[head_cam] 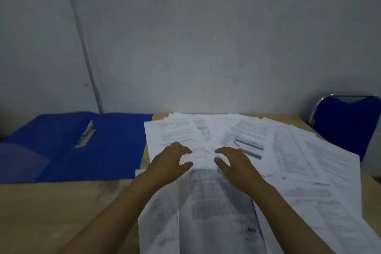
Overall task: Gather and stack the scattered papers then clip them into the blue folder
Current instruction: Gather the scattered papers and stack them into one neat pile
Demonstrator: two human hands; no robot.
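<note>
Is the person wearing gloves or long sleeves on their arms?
No. The left hand and right hand are bare, without gloves, and no rings or watch show. Both forearms are bare too; no sleeve shows anywhere in view.

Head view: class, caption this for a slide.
Both hands, left hand and right hand, reach over scattered papers beside an open blue folder.

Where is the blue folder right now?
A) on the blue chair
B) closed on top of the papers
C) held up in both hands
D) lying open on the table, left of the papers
D: the blue folder lies open and flat on the table, left of the scattered papers, its metal clip showing.
</note>
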